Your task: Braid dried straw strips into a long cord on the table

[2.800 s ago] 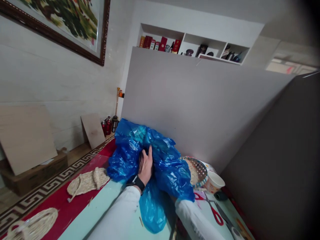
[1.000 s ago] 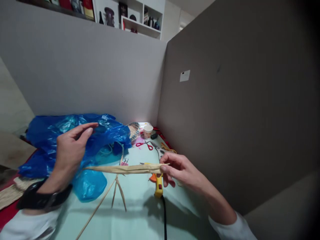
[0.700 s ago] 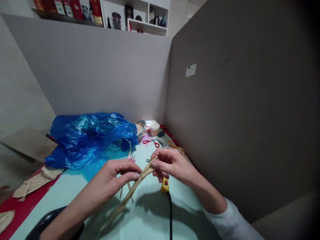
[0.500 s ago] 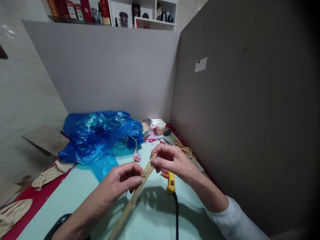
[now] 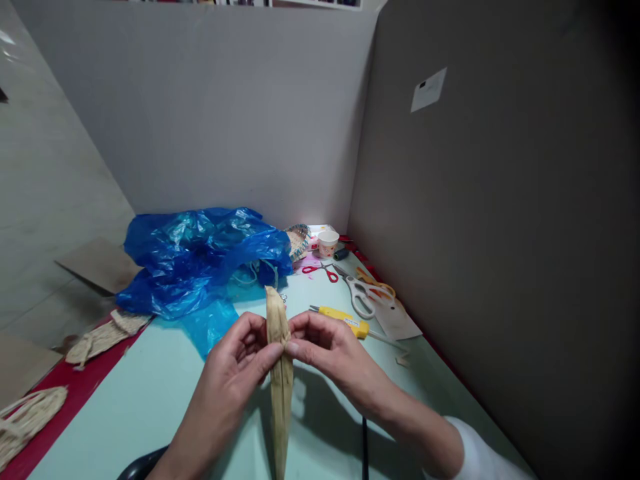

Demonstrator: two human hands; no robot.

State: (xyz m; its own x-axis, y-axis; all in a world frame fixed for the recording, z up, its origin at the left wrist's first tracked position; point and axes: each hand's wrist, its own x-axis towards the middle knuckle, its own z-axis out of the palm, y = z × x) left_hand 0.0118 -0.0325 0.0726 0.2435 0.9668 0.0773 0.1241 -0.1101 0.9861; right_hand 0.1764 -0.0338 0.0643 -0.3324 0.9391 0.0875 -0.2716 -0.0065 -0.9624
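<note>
You hold the dried, husk-like strip (image 5: pixel 281 413) lengthwise between your two hands, above the pale green tabletop (image 5: pixel 125 400); your left hand (image 5: pixel 235 370) grips its left edge between thumb and fingers, while your right hand (image 5: pixel 327 350) pinches the gathered spot on its right edge — probably so the crease doesn't spring open; the thumbs nearly meet there, which seems to give fine control; the hot-glue gun (image 5: pixel 345 321) and white-handled scissors (image 5: pixel 361 300) lie just beyond your right hand, presumably for easy reach.

The strip's lower end runs out of the bottom of the frame; your fingertips behind it are hidden, as is the glue gun's grip; the blue plastic bag (image 5: pixel 200 263) conceals its contents — and the black shape (image 5: pixel 143 465) by your left forearm is too cut off to identify.
</note>
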